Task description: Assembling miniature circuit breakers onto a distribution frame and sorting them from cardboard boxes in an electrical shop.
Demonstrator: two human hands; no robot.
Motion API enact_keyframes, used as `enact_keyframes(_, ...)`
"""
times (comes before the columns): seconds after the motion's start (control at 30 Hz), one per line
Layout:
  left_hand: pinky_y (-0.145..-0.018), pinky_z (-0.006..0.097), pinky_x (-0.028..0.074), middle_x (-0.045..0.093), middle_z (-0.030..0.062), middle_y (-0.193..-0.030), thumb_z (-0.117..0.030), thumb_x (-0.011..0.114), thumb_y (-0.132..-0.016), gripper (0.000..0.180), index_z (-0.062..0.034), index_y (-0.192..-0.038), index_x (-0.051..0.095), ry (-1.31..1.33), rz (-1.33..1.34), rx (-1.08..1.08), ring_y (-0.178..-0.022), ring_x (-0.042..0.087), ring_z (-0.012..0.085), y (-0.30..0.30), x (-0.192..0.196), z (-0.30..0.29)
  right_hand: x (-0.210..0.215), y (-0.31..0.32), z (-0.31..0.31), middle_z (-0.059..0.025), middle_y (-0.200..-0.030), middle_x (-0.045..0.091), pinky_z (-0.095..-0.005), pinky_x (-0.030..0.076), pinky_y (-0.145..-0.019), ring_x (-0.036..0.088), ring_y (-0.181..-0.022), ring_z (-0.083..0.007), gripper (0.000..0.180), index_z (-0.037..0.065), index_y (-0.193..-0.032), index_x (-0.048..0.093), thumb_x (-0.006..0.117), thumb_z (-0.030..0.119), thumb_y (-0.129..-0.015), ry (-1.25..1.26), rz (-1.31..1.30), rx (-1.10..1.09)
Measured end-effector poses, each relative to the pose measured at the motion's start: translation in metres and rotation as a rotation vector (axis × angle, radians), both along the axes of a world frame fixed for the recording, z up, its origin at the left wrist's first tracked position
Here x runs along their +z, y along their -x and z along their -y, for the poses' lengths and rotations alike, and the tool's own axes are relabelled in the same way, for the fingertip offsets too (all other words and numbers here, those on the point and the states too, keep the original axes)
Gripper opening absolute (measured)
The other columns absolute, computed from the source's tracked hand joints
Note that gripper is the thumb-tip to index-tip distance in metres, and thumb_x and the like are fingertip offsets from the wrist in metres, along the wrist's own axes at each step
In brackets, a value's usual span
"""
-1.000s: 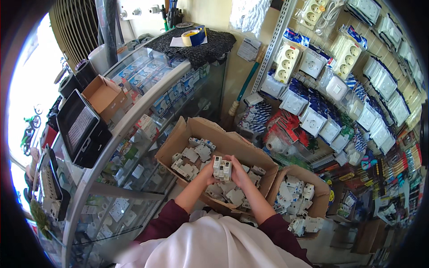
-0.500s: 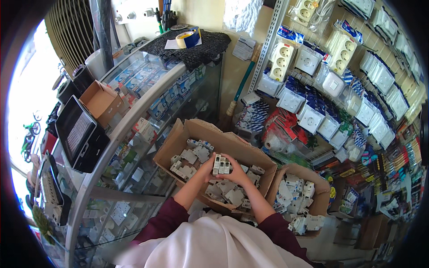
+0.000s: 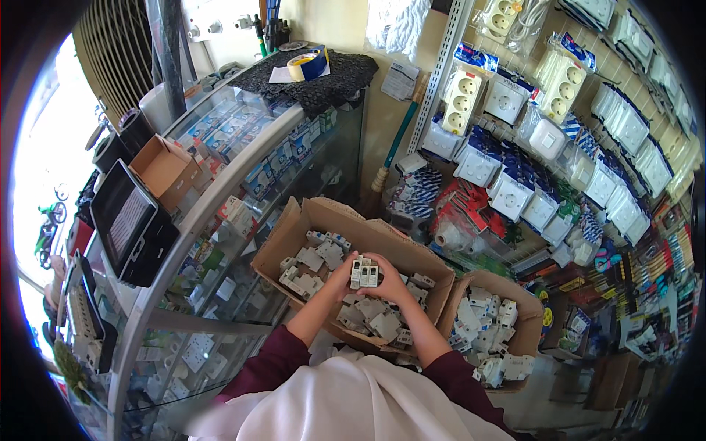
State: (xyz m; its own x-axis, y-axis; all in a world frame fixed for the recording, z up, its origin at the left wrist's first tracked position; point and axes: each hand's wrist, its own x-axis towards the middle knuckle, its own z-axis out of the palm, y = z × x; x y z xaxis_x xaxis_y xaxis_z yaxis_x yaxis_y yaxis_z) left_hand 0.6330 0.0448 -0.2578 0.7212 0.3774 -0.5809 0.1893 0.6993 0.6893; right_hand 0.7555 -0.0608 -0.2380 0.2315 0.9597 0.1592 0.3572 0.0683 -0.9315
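Note:
Between them, my two hands hold a small group of white circuit breakers [image 3: 365, 273] with dark switch parts, side by side. My left hand [image 3: 340, 282] grips them from the left, and my right hand [image 3: 389, 284] closes round the right side. Both hands are over the open cardboard box [image 3: 412, 253]. Inside that box lie more loose white breakers [image 3: 318, 254], to the left of my hands and below them. A smaller cardboard box [image 3: 531, 309] to the right also holds many white breakers [image 3: 482, 320].
A glass display counter [image 3: 213, 202] with small boxes runs along the left. A blue tape roll [image 3: 309, 65] lies on its dark mat. Packaged sockets [image 3: 507, 192] hang on the right wall. A green-handled stick [image 3: 403, 132] leans in the corner behind the boxes.
Almost nothing differs. My hands still hold the circuit breakers over the box, with at most a very slight shift.

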Motion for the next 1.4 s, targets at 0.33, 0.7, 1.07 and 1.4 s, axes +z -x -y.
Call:
enact_keyframes(0.33, -0.078, 0.044, 0.047, 0.061, 0.0032, -0.104, -0.058, 0.035, -0.088, 0.053, -0.0164, -0.116, 0.052, 0.061, -0.026, 0.023, -0.092, 0.061, 0.0188, -0.003, 0.0, 0.003, -0.009, -0.001, -0.001, -0.0141, -0.122, 0.046, -0.0366, 0.037, -0.097, 0.046, -0.115, -0.0297, 0.09, 0.005, -0.124, 0.039, 0.085, 0.025, -0.05, -0.018, 0.094, 0.029)
enact_keyframes(0.7, -0.078, 0.047, 0.047, 0.058, 0.013, -0.112, -0.053, 0.046, -0.082, 0.056, -0.0106, -0.118, 0.052, -0.05, -0.359, -0.08, -0.096, 0.058, 0.0295, -0.006, -0.049, -0.024, -0.006, -0.014, 0.007, -0.0102, -0.11, 0.057, -0.0328, 0.042, -0.087, 0.056, -0.101, -0.0217, 0.08, 0.012, -0.121, 0.045, 0.083, 0.028, -0.052, 0.097, 0.091, -0.089)
enact_keyframes(1.07, -0.086, 0.036, 0.044, 0.058, 0.0142, -0.11, -0.069, 0.028, -0.084, 0.083, 0.0018, -0.124, 0.043, 0.18, -0.053, 0.008, -0.102, 0.057, 0.0246, -0.006, 0.016, 0.0, 0.034, 0.0, 0.003, -0.0105, -0.111, 0.056, -0.035, 0.042, -0.088, 0.055, -0.103, -0.0252, 0.081, 0.012, -0.121, 0.046, 0.084, 0.03, -0.052, -0.032, 0.137, -0.101)
enact_keyframes(1.4, -0.083, 0.036, 0.047, 0.057, 0.0043, -0.112, -0.054, 0.033, -0.091, 0.052, -0.0143, -0.123, 0.046, 0.121, 0.231, 0.131, -0.099, 0.058, 0.0187, 0.057, 0.083, 0.006, 0.094, 0.05, -0.015, -0.0175, -0.126, 0.045, -0.038, 0.033, -0.1, 0.043, -0.119, -0.0306, 0.104, 0.004, -0.133, 0.031, 0.086, 0.033, -0.05, -0.068, 0.203, 0.195)
